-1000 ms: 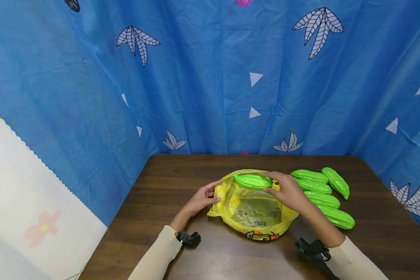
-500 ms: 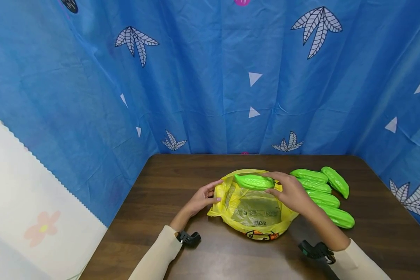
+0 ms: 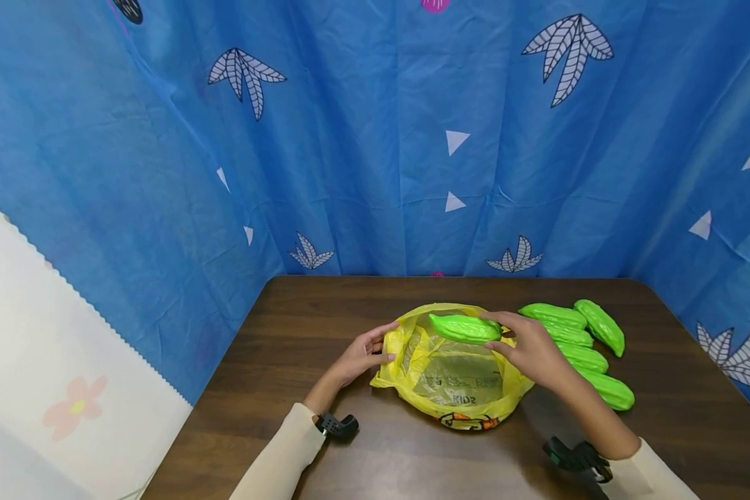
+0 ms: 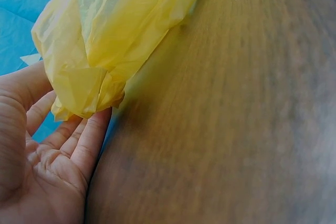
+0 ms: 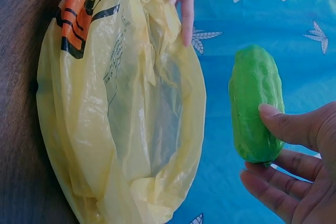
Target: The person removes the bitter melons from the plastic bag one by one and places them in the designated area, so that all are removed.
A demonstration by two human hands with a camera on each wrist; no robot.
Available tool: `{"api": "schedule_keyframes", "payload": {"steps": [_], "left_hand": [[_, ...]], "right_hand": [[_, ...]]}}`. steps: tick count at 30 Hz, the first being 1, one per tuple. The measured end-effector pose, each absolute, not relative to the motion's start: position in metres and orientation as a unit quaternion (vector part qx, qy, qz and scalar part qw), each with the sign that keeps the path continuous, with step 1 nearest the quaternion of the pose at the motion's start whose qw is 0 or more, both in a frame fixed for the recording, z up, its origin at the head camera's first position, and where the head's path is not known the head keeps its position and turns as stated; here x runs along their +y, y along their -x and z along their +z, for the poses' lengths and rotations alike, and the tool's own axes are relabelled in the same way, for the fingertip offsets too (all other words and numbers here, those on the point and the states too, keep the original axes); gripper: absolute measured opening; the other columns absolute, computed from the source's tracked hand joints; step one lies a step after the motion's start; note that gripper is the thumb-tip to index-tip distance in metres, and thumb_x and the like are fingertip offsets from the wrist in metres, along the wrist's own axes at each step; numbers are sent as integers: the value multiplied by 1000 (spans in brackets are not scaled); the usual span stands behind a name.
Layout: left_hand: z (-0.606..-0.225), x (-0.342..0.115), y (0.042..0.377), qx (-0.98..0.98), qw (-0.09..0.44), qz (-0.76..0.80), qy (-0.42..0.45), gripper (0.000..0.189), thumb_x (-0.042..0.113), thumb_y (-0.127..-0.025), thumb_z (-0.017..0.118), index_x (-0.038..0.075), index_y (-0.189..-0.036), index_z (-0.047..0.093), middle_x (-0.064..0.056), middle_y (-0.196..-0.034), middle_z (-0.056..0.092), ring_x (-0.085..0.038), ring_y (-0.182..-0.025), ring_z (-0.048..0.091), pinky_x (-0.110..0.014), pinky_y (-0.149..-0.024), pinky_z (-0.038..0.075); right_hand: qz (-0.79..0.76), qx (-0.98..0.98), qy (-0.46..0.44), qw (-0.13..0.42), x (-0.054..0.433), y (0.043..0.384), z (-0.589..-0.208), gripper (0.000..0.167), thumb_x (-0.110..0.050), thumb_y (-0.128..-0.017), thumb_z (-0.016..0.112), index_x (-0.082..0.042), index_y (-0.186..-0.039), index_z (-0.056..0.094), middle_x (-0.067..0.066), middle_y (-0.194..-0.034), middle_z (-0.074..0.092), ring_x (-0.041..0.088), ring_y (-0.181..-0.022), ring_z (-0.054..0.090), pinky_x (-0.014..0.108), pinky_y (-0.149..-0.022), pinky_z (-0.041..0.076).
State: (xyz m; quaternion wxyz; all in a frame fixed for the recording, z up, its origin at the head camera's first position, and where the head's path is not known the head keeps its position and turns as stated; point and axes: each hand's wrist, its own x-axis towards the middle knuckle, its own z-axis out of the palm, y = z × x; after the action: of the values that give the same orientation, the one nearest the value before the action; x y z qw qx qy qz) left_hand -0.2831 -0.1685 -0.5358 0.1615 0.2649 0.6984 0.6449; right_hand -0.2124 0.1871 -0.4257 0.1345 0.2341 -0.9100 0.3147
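Observation:
A yellow plastic bag stands on the table with its mouth wide and some printing on it. At its left edge, my left hand pinches the rim between thumb and fingers; in the left wrist view the hand is close against the crumpled yellow film. My right hand holds a bright green, ridged bitter gourd by one end, above the bag's far right side. From the right wrist, that gourd is gripped by the thumb and fingertips, apart from the bag.
More green bitter gourds lie on the right of the brown wooden table, several together and partly behind my right forearm. A blue patterned curtain hangs behind the table, and a white cloth is at the left.
My right hand has shifted slightly right with the bitter gourd over the bag. My left hand and the bag have stayed put.

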Motion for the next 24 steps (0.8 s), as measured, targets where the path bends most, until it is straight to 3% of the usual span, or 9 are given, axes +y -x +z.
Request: {"api": "schedule_keyframes", "payload": {"steps": [9, 17, 24], "left_hand": [[-535, -169, 282, 698, 165, 646, -263, 68, 0, -96, 67, 11, -157, 39, -10, -161, 36, -28, -124, 58, -33, -91, 57], [-532, -168, 281, 708, 154, 639, -260, 66, 1, -96, 67, 11, -156, 41, -9, -161, 37, -27, -124, 57, -32, -93, 56], [-533, -168, 279, 701, 162, 644, -261, 66, 1, -97, 66, 10, -156, 39, -12, -160, 37, -24, -121, 59, -31, -90, 57]], "right_hand": [[310, -914, -228, 131, 199, 205, -425, 51, -4, -85, 80, -6, -134, 65, 13, -123, 70, 24, -92, 66, 50, -77, 58], [304, -914, -226, 144, 208, 198, -424, 52, -5, -83, 83, -8, -132, 67, 6, -108, 73, 18, -82, 63, 31, -62, 50], [294, -917, -221, 153, 217, 188, -422, 53, -5, -82, 83, -7, -132, 66, 17, -122, 70, 27, -91, 67, 50, -73, 57]]}}
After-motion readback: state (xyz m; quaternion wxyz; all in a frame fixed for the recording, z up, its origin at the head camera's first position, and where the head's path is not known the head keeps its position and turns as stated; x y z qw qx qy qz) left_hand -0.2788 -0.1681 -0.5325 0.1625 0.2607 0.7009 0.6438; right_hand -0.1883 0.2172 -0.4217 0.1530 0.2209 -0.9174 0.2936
